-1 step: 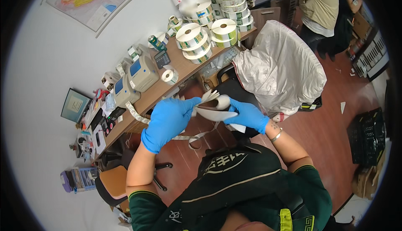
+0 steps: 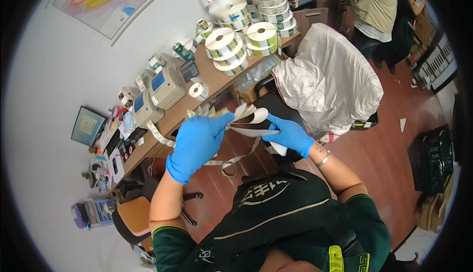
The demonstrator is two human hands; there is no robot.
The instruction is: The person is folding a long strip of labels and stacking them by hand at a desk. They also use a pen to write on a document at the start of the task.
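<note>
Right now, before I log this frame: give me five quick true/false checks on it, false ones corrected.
1. The left hand is gloved in blue. True.
2. The right hand is bare. False: the right hand is gloved in blue too.
3. Both hands hold a folded white strip. True.
4. A silvery band circles the left wrist. False: the silvery band is on the right wrist.
5. Two grey machines stand on the desk. True.
</note>
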